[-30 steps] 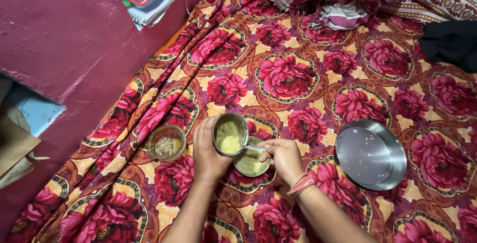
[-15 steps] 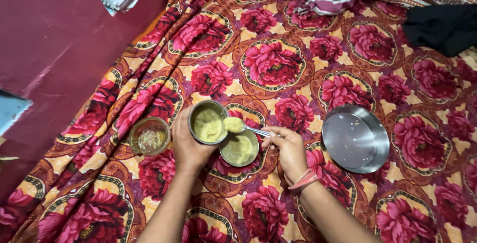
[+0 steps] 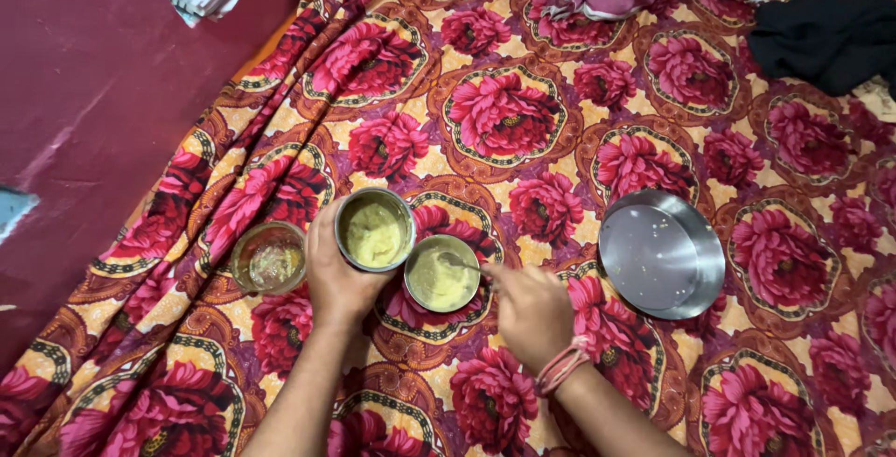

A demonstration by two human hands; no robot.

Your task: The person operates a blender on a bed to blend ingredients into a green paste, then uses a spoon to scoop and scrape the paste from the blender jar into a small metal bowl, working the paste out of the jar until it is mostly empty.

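Gripping a steel cup [image 3: 374,230] of yellow paste at frame centre, left hand [image 3: 334,275] fingers wrapped round it, tilted for access; right hand [image 3: 532,312] pinches spoon [image 3: 459,262] into small bowl [image 3: 441,273] beside; empty plate [image 3: 661,253] right.

Spoon [image 3: 459,262] handle hidden by blurred right hand [image 3: 530,312].

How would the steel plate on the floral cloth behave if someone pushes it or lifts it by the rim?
The steel plate looks rigid and thin, so probably light for its width. Its smooth, shiny metal may feel slippery. It lies flat with a low raised rim on the soft, wrinkled floral cloth, so a push would likely drag and bunch the cloth rather than tip it.
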